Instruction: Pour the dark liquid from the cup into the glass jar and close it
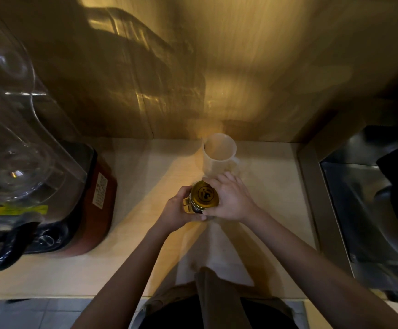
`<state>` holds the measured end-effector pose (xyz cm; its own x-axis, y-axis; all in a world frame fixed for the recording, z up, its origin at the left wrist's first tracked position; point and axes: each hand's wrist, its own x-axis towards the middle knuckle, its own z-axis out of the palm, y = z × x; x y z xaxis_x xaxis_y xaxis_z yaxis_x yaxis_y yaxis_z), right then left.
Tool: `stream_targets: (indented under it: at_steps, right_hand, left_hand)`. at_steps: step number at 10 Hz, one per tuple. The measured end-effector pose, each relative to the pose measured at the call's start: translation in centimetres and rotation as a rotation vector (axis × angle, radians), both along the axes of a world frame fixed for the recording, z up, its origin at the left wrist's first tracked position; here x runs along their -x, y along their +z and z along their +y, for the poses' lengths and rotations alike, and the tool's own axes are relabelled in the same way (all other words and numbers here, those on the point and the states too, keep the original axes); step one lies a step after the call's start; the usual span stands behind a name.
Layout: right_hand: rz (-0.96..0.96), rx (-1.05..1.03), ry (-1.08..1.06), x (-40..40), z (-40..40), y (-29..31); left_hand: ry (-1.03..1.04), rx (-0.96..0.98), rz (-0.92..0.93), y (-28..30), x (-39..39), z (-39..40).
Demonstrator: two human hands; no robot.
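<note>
Between the hands stands the glass jar [194, 206]: the left hand [177, 211] wraps its side, the right hand [230, 198] grips its gold lid [204, 195]. Just beyond the right hand's fingers sits the white cup [219, 154]; a blender [38, 174] stands well left, a sink [369, 205] right.

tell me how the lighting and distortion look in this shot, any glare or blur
Head view: dim, warm yellow light; a bright patch falls on the counter around the white cup, the edges sink into shadow. Glare streaks the wall and the clear blender jug. Wide-angle bending curves the sink. The gold lid between both hands is fairly sharp.
</note>
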<state>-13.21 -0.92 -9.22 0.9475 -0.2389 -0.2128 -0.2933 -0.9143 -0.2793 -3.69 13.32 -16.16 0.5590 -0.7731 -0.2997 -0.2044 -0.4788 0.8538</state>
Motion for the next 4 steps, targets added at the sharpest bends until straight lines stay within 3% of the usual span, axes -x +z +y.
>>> stream_targets:
  at_steps: [2,3,4]
  right_hand:
    - [0.028,-0.37,-0.163,1.2,-0.2,0.7]
    - [-0.011,-0.458,-0.23,1.6,-1.4,3.5]
    - [-0.257,-0.522,-0.269,1.9,-2.2,9.8]
  left_hand:
    - [-0.112,-0.257,-0.038,2.4,-0.6,-0.5]
    - [-0.23,-0.337,-0.033,6.6,-2.2,-1.4]
    - [-0.202,-0.291,-0.068,13.7,-4.2,-3.1]
